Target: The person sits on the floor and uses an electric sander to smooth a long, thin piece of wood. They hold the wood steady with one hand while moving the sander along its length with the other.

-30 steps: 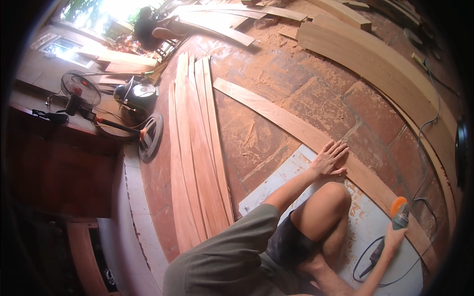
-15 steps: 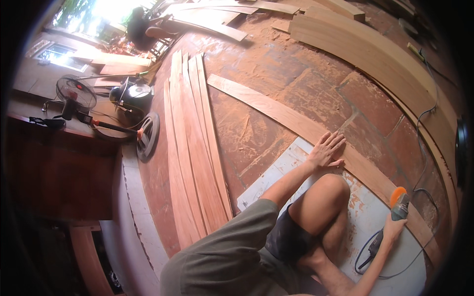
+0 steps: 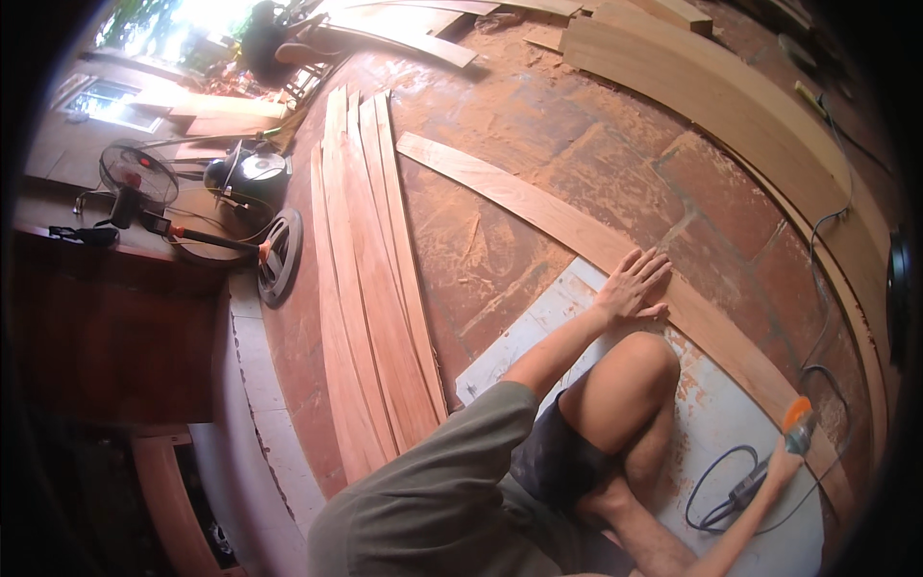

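Note:
A long, narrow wooden plank (image 3: pixel 726 344) runs diagonally from the upper middle to the lower right, partly over a white board (image 3: pixel 519 337). On its surface my left hand (image 3: pixel 635 287) lies flat, fingers stretched out. My right hand (image 3: pixel 785 466) is wrapped round an angle grinder (image 3: pixel 798 440) fitted with an orange disc (image 3: pixel 796 412). The disc is at the plank's face near its lower right end; whether it is spinning I cannot tell. A dark cord loops over the white board beside my right forearm.
Several loose planks (image 3: pixel 361 317) lie on the tiled floor to the left. Thick boards (image 3: pixel 711 96) are stacked at the upper right, with a cable (image 3: pixel 817 231) trailing over them. A fan (image 3: pixel 139 178) and its round base (image 3: pixel 279 258) stand at the left. Sawdust covers the floor tiles.
My right hand has moved the angle grinder down and to the right along the plank. My left hand stays flat at about the same place. The whole view has shifted slightly.

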`<state>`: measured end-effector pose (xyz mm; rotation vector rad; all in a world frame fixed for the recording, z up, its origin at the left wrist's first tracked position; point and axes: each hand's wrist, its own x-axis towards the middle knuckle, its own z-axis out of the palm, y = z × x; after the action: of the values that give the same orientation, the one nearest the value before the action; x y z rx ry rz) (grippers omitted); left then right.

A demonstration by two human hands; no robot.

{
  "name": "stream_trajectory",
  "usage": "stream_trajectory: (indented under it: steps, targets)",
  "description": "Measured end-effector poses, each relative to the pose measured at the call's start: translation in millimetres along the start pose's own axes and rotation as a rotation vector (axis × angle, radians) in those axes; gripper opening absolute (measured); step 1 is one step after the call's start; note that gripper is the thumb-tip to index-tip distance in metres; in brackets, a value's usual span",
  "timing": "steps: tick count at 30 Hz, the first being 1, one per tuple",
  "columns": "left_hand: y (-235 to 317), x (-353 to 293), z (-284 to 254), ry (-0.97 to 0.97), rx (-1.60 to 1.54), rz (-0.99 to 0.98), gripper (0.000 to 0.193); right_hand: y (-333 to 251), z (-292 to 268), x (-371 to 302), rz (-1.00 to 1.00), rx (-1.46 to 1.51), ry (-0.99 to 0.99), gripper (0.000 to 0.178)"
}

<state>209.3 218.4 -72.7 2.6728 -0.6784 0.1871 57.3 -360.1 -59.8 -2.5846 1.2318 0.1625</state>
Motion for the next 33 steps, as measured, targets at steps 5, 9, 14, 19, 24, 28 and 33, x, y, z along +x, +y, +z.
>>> stream_trajectory:
  steps: [5,9,14,19,24,28,33]
  targets:
    - [-2,-9,2,-0.015,0.023,-0.018,0.086,-81,-6,-83,-0.122,0.025,-0.086,0.079]
    - [-8,-14,1,0.001,0.013,-0.011,0.086,-45,-16,-60,-0.07,-0.036,-0.062,0.077]
    - [-10,-6,-3,-0.01,-0.005,-0.006,0.088,-5,-33,-19,0.011,-0.143,-0.098,0.069]
    - [-24,-6,30,0.062,0.017,-0.003,0.084,-54,-21,-53,-0.253,0.101,0.072,0.063]
    - [-23,-8,22,0.046,0.06,0.033,0.075,-85,-37,-85,-0.083,0.099,0.008,0.071]
    - [-5,0,10,-0.019,0.133,0.045,0.076,-47,-65,-64,0.132,0.057,-0.034,0.094]
    - [-4,-2,8,-0.024,0.138,0.067,0.074,-15,-71,-24,0.293,0.059,0.064,0.099]
